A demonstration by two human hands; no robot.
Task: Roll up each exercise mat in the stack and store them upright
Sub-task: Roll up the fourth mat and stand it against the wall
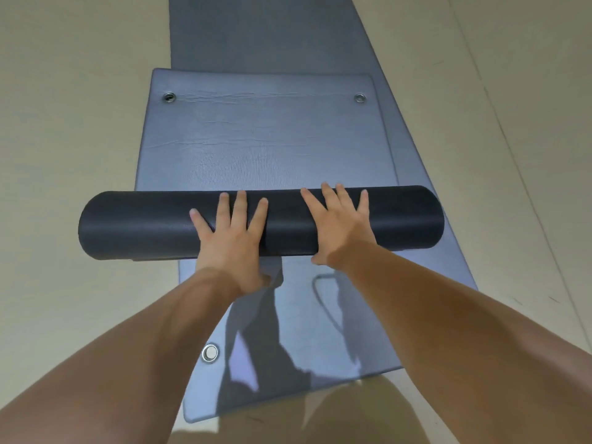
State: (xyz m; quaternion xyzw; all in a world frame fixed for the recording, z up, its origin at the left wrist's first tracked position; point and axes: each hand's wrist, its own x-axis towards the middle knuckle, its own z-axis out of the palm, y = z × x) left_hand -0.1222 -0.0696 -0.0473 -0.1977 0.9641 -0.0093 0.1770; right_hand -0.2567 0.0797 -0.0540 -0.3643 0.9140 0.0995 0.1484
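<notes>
Beige floor point(73, 123) under stacked grey mats point(266, 139); dark roll point(137, 225) crosswise.

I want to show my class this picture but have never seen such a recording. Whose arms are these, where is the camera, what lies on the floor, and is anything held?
There is no machine here. One camera sits on a person's head, looking forward and down, so the two bare arms are the wearer's own. The left hand and right hand lie flat, fingers straight and spread, on a dark roll: the rolled-up part of an exercise mat. Its unrolled part, grey-blue with metal eyelets, stretches ahead, lying on another mat on the pale floor. Nothing is gripped; the hands only press on the roll.
</notes>
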